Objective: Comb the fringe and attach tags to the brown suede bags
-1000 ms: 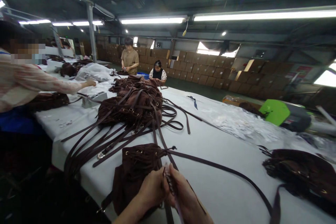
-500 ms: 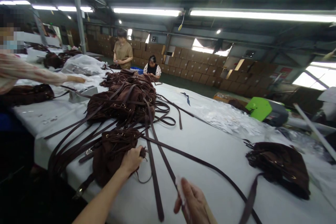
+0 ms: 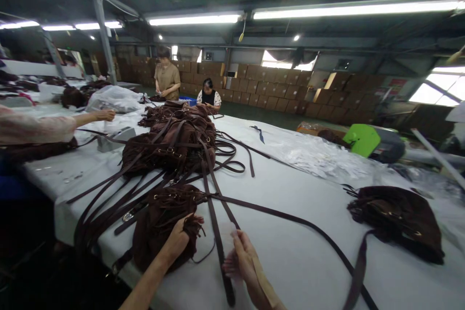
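A dark brown drawstring bag [image 3: 154,227] with gold eyelets lies on the white table near me. My left hand [image 3: 178,238] is closed around fringed strands at its right side. To the right, my right hand [image 3: 247,257] pinches a thin, see-through piece of plastic film [image 3: 228,231]; its full shape is hard to make out. Long brown straps [image 3: 215,223] run between and past my hands. Behind the near bag rises a heap of similar brown bags [image 3: 189,131], their straps trailing toward me.
Another brown bag [image 3: 399,218] lies at the right. Clear plastic bags [image 3: 319,155] cover the table's far right side, near a green and grey machine [image 3: 363,140]. A co-worker's arm [image 3: 39,126] reaches in from the left; two people [image 3: 167,80] are beyond the heap.
My right hand has moved up and left with the plastic film, closer to the near bag. My left hand stays at the fringe. The co-worker's arm at left has lifted slightly.
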Available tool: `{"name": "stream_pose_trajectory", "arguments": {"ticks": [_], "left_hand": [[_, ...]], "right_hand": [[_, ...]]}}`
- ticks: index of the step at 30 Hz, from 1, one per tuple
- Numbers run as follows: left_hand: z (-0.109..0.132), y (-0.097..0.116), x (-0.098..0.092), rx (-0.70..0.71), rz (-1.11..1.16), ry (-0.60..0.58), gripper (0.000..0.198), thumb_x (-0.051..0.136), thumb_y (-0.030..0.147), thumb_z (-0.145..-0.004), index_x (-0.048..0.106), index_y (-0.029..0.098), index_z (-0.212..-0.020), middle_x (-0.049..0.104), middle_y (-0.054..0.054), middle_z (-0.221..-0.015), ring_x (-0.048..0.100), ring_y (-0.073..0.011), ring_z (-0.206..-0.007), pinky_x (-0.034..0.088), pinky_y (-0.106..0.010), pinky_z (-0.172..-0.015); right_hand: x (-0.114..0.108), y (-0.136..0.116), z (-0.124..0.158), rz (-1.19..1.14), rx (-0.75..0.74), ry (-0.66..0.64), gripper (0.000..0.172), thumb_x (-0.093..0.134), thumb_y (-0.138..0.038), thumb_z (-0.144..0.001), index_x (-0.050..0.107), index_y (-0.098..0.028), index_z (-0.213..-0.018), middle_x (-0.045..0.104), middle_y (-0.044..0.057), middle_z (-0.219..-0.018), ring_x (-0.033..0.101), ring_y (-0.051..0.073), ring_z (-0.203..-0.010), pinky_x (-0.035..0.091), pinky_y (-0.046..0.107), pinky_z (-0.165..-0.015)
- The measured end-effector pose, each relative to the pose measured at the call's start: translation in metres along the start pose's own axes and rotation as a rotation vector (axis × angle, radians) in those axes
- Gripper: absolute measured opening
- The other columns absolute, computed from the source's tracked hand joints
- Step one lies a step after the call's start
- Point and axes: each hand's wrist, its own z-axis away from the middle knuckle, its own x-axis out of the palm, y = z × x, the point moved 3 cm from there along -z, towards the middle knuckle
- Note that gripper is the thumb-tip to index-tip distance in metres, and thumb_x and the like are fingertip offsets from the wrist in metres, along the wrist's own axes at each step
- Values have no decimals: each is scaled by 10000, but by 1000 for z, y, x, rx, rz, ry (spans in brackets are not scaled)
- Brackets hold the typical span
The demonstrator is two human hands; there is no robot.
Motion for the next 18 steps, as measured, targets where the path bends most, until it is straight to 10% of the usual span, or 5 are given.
{"name": "stream_pose_trajectory", "arguments": {"ticks": [9, 18], "left_hand": [[-3, 76, 4, 269, -280, -254, 196, 408, 146, -852, 601, 159, -824, 625, -39, -818, 559, -156, -786, 434, -286, -744], [-3, 112, 17, 529, -984, -467, 213, 424, 212, -931, 636, 206, -925, 582, -65, -1140, 487, -236, -1056, 379, -390, -926]], "right_hand": [[37, -18, -3, -127, -49, -82, 354, 650, -498, -703, 466, -200, -753, 456, -89, -479, 450, 63, -383, 342, 161, -380], [46, -15, 1, -88, -86, -79, 590, 617, -626, -775, 402, -219, -1143, 544, -82, -501, 574, 143, -386, 371, 158, -329]]}}
